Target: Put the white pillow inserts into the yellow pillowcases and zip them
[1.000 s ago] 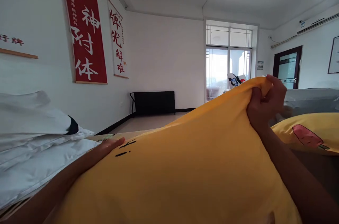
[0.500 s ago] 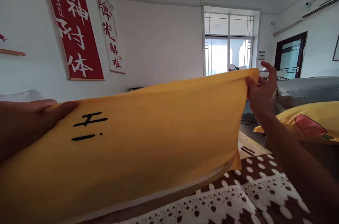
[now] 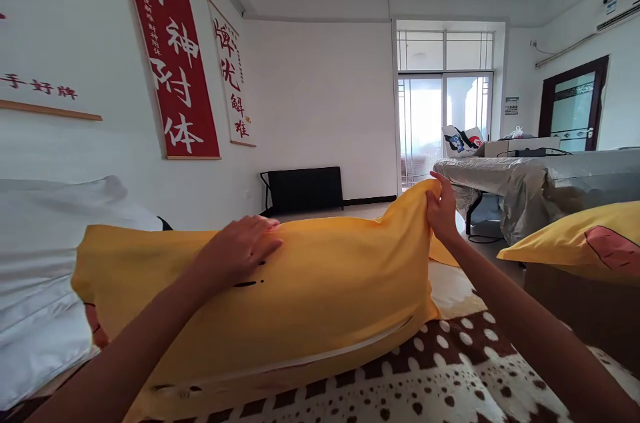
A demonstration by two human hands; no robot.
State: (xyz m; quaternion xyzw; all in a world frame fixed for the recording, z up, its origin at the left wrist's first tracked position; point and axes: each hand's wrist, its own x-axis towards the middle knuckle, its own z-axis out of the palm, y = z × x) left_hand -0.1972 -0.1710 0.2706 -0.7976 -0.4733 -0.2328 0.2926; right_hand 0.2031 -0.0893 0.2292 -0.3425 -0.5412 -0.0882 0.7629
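A plump yellow pillow [image 3: 320, 290] stands on its long side across the bed, with black marks on its face partly covered by my left hand. My left hand [image 3: 245, 246] lies on its upper edge, thumb apart from the fingers and nothing gripped. At the far right top corner, my right hand [image 3: 443, 210] pinches the yellow fabric and pulls it up into a peak. Along the lower side runs a pale strip like a seam or opening; I cannot tell which. A reddish printed patch [image 3: 95, 324] shows at the left end.
A brown and white patterned blanket [image 3: 450, 370] lies under the pillow. White bedding [image 3: 45, 276] is piled at left. Another yellow pillow [image 3: 565, 243] with a pink print lies at right. Beyond stand a plastic-covered table [image 3: 505, 176] and a black panel [image 3: 305, 188] by the wall.
The pillow is lower in view and its upper edge sags. My left hand has moved right, over the black lettering. My right hand still holds the corner, now lower.
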